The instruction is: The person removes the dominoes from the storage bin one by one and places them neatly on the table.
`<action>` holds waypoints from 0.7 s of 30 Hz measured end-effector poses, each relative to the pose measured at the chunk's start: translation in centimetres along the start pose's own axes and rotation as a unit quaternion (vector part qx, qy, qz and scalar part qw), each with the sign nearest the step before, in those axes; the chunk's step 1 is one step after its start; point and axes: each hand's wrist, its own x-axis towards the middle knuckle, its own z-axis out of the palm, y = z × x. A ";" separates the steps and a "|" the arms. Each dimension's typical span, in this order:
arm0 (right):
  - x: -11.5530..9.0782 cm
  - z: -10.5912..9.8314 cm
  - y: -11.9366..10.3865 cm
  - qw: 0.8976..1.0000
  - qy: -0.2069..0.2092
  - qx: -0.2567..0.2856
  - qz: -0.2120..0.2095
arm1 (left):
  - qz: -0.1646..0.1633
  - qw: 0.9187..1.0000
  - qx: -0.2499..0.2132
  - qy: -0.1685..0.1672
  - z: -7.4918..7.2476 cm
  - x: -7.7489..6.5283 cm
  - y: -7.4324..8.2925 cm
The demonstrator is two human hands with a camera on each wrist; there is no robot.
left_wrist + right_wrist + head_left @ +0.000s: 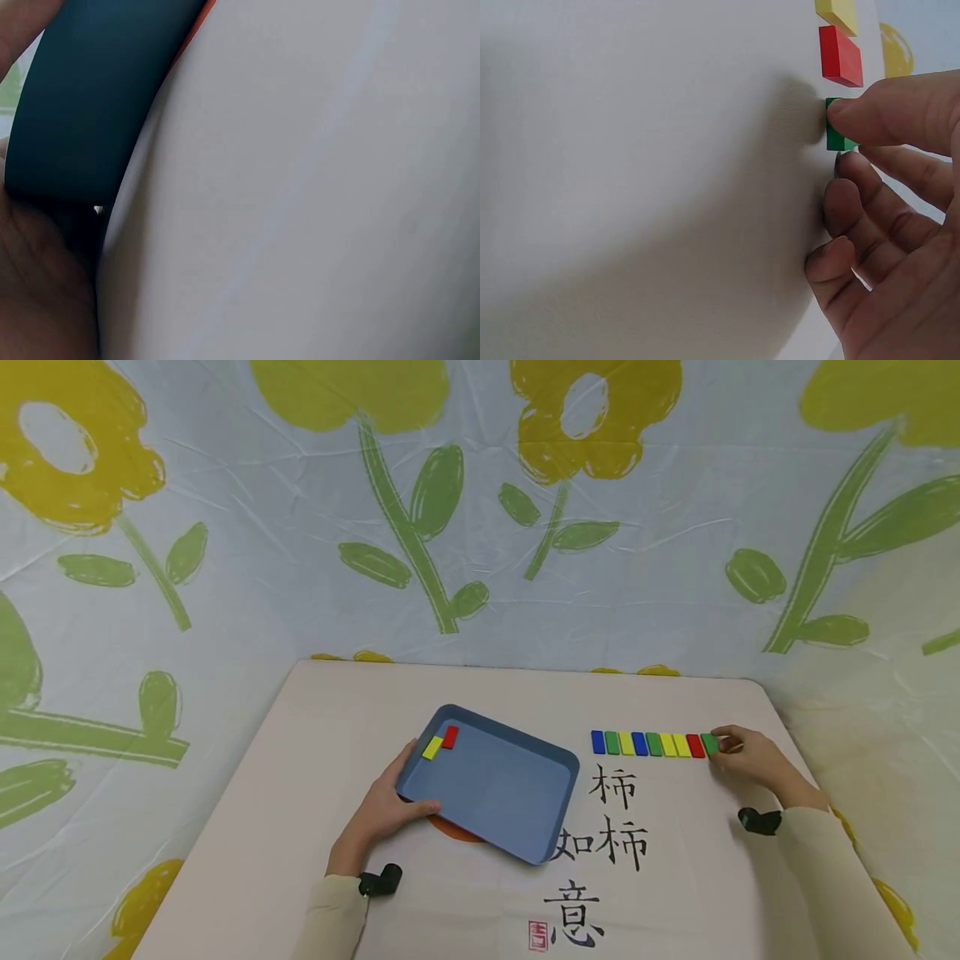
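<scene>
My left hand (381, 803) grips a blue-grey rectangular tray (495, 793) by its left corner, thumb along the near side and fingers at the left edge. Close up in the left wrist view, the tray's dark side wall (90, 97) sits against the palm. Inside the tray a yellow block (432, 747) and a red block (450, 737) lie touching or nearly so. My right hand (753, 762) pinches a green block (832, 136) at the right end of a row of coloured blocks, its thumb on the near end. Part of that block is hidden by the thumb.
The row continues leftward from a red block (696, 746) through several yellow, green and blue ones to a blue block (597, 742). Black brushed characters (573, 914) mark the pale table cover (262, 827). A flower-printed curtain (480, 568) stands behind the table.
</scene>
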 end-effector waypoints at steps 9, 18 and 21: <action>-0.2 -0.3 -1.2 1.000 -0.001 -0.007 -0.005 | -0.002 1.000 0.004 0.000 0.0 -0.2 0.0; 1.2 0.9 -8.1 0.997 0.034 -0.013 -0.068 | 0.005 1.000 0.005 0.000 -0.1 -0.2 0.1; 1.5 1.8 -10.8 0.995 0.030 -0.015 -0.095 | 0.004 1.000 0.003 0.000 -0.1 -0.1 0.2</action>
